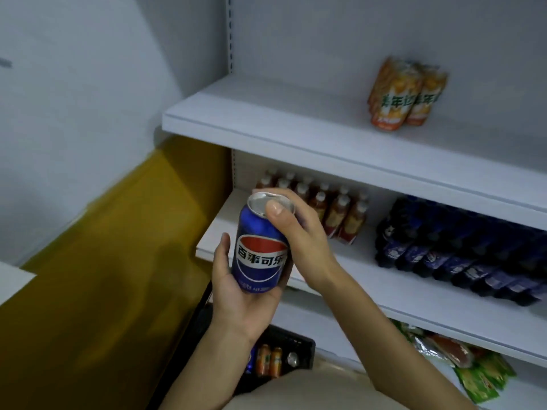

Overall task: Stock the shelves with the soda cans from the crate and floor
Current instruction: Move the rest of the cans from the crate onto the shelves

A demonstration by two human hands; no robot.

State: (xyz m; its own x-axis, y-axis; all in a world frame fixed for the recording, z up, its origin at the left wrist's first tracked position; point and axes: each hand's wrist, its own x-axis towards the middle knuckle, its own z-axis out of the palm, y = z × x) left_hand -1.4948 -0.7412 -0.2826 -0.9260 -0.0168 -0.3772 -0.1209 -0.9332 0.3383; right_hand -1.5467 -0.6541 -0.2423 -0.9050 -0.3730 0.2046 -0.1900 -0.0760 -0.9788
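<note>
A blue Pepsi can (260, 255) stands upright in front of the shelf unit, held by both hands. My left hand (236, 288) cups its base and lower side from below. My right hand (299, 229) grips its top rim, thumb on the lid edge. Two orange soda cans (405, 96) stand on the upper white shelf (266, 116). Below my left wrist, a black crate (302, 347) on the floor holds orange cans (269, 361), a blue can and a can seen from the top.
The middle shelf (384, 285) carries small brown bottles (334, 208) at the left and rows of dark blue Pepsi bottles (461, 247) at the right. Green and red snack packets (461, 362) lie on the bottom shelf. A yellow floor (103, 276) and white wall are at the left.
</note>
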